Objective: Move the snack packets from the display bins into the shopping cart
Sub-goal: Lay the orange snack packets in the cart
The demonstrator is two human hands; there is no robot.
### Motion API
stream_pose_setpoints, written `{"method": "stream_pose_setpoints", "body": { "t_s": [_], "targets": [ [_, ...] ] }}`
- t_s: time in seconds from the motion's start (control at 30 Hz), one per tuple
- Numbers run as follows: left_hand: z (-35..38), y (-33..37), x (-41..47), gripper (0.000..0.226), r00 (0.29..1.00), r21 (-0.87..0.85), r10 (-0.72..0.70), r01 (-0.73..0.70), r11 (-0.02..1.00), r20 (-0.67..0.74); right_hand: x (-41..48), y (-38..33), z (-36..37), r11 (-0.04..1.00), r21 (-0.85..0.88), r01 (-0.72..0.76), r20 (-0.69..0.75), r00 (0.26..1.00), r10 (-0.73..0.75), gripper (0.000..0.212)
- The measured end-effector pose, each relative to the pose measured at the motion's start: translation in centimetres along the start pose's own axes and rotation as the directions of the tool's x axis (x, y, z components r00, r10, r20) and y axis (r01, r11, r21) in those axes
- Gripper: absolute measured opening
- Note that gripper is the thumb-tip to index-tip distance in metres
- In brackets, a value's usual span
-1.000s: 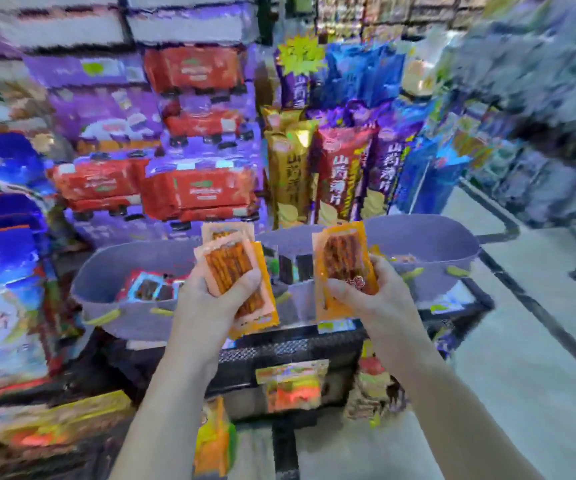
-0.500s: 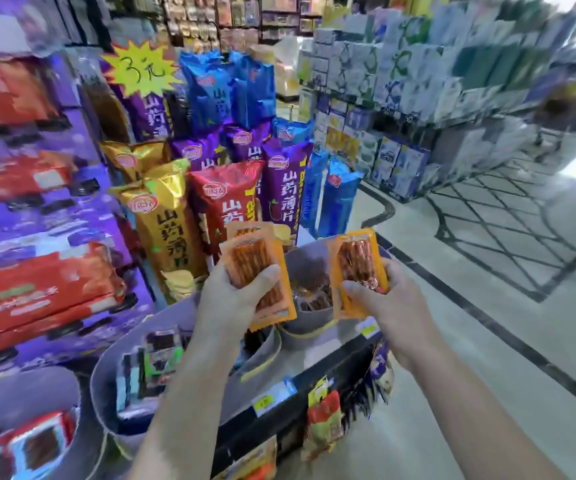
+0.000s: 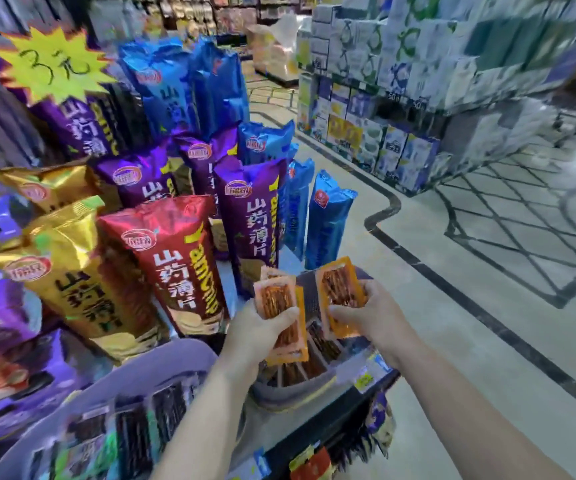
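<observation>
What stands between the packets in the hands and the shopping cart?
Cannot tell: the cart is not in view. The left hand and right hand each grip orange packets over the grey bin; only bare floor shows to their right.

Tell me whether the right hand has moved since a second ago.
Yes: the right hand, gripping an orange snack packet, has shifted rightward away from the red chip bag.
</observation>
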State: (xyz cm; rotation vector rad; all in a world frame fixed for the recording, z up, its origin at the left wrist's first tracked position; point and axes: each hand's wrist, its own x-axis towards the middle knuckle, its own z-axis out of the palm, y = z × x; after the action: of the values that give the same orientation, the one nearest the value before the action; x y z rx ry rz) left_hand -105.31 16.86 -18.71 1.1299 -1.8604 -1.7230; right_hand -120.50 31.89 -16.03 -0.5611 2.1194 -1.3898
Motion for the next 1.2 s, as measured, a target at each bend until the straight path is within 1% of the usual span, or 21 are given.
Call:
{"method": "stream_pose_setpoints", "body": {
  "t_s": [0.13,0.23,0.27,0.33,0.43,0.5,0.6,0.67,0.73,0.8,0.87,0.9,0.97,1.0,1.07,1.13,1.2],
  "targets": [
    [1.9,-1.1,2.2,0.012,0.991,0.02,-0.129,0.129,0.991,-0.021,4.6,1.3,0.4,0.989,-0.145,-0.042,0.147,0.987,0.063,0.031],
    [2.7,-1.5,3.4,0.022,0.959,-0.041,-0.283,0.282,0.959,-0.022,7.2,2.3,0.8,0.971,-0.24,-0.005,0.282,0.957,0.074,0.023],
    [3.0,-1.9,3.7,0.024,0.946,-0.037,-0.325,0.324,0.945,-0.016,7.9,2.7,1.0,0.962,-0.274,-0.005,0.316,0.944,0.095,0.025],
    [3.3,-2.9,4.5,0.03,0.929,0.019,-0.369,0.37,0.929,-0.015,9.2,3.4,1.6,0.938,-0.346,-0.032,0.353,0.921,0.162,0.039],
    [3.7,-4.3,5.4,0.036,0.924,0.217,-0.38,0.381,0.899,-0.047,10.7,4.2,2.5,0.896,-0.444,-0.005,0.409,0.889,0.208,0.041],
    [3.8,-4.8,5.8,0.034,0.915,0.285,-0.397,0.399,0.872,-0.065,11.4,4.6,3.0,0.86,-0.51,0.028,0.432,0.872,0.228,0.043],
    [3.8,-4.9,6.3,0.048,0.903,0.396,-0.425,0.415,0.819,-0.067,12.2,5.4,3.7,0.826,-0.561,0.052,0.439,0.865,0.243,0.05],
    [3.8,-4.9,6.4,0.061,0.881,0.453,-0.468,0.448,0.771,-0.073,12.6,5.9,3.9,0.82,-0.569,0.06,0.454,0.854,0.253,0.054],
    [3.9,-4.9,6.6,0.066,0.873,0.5,-0.482,0.45,0.74,-0.072,12.9,6.1,4.0,0.803,-0.59,0.081,0.47,0.843,0.261,0.055],
    [4.1,-5.0,6.6,0.065,0.881,0.545,-0.468,0.427,0.721,-0.071,13.0,6.3,4.0,0.793,-0.603,0.084,0.483,0.83,0.279,0.051],
    [4.4,-5.0,6.6,0.07,0.892,0.599,-0.444,0.402,0.693,-0.085,13.1,6.3,3.9,0.786,-0.613,0.079,0.483,0.824,0.295,0.035],
    [4.6,-5.0,6.6,0.077,0.894,0.626,-0.437,0.398,0.671,-0.099,13.1,6.3,3.8,0.786,-0.613,0.083,0.488,0.822,0.294,0.028],
    [4.9,-4.8,6.3,0.093,0.889,0.674,-0.437,0.405,0.618,-0.133,13.1,6.2,3.6,0.795,-0.597,0.107,0.517,0.809,0.279,0.027],
    [5.1,-4.7,6.2,0.097,0.889,0.698,-0.435,0.404,0.592,-0.145,13.1,6.1,3.4,0.793,-0.597,0.123,0.528,0.804,0.273,0.027],
    [5.4,-4.4,6.0,0.099,0.895,0.742,-0.417,0.386,0.548,-0.158,13.0,6.0,3.1,0.781,-0.6,0.175,0.553,0.796,0.246,0.027],
    [5.4,-4.0,5.6,0.102,0.906,0.777,-0.391,0.363,0.513,-0.165,12.7,5.6,2.7,0.75,-0.61,0.255,0.575,0.794,0.197,0.033],
    [5.2,-3.5,5.0,0.1,0.92,0.799,-0.354,0.338,0.498,-0.169,12.1,5.0,2.3,0.673,-0.656,0.341,0.575,0.804,0.154,0.044]
  ]
}}
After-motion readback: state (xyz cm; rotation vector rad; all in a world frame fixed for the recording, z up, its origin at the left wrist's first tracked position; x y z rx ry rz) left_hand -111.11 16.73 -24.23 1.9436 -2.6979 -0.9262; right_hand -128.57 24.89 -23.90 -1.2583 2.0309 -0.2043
